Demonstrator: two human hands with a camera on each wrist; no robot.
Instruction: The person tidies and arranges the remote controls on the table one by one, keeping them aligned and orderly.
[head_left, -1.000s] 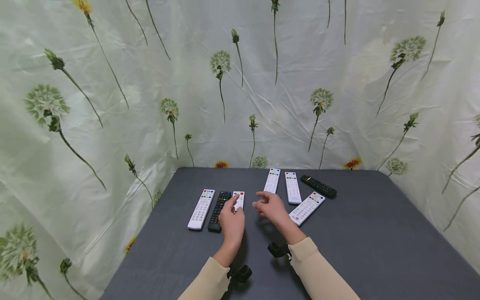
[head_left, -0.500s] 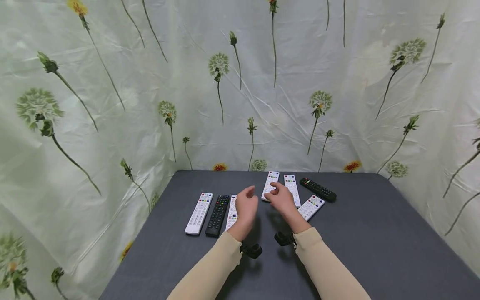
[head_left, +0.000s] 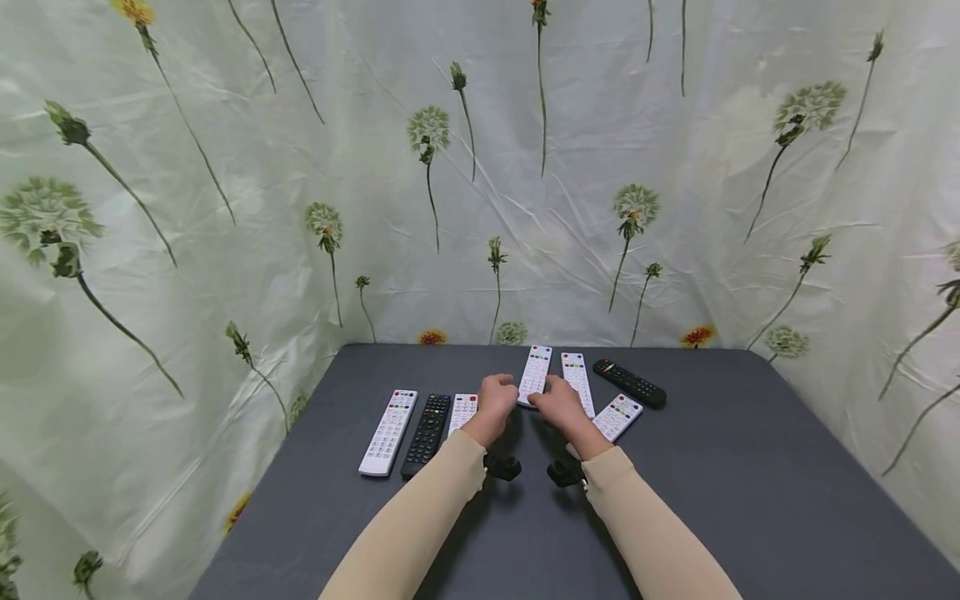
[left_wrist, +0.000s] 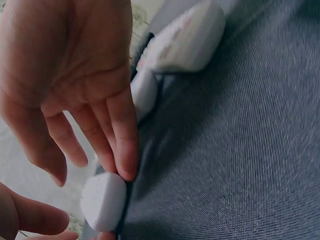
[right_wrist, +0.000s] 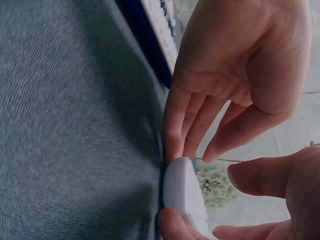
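Both my hands flank a white remote control (head_left: 536,371) near the table's back edge. My left hand (head_left: 495,404) is at its left; in the left wrist view its fairly straight fingertips touch the side of the white remote's end (left_wrist: 106,201), with the thumb apart from it. From the other side comes my right hand (head_left: 562,407). In the right wrist view, its extended fingers reach the edge of the same remote (right_wrist: 181,190), and its thumb hangs away. The remote lies on the table, buttons up, its near end between the hands.
Left of the hands lie a white remote (head_left: 388,433), a black remote (head_left: 427,433) and another white one (head_left: 462,408), partly hidden. On the right are a white remote (head_left: 577,383), a black one (head_left: 630,383) and a slanted white one (head_left: 617,417). A flowered curtain (head_left: 360,167) hangs behind the table.
My left hand has left the white remote in the left group and moved right. My right hand has moved slightly forward, so both now meet at the back white remote.
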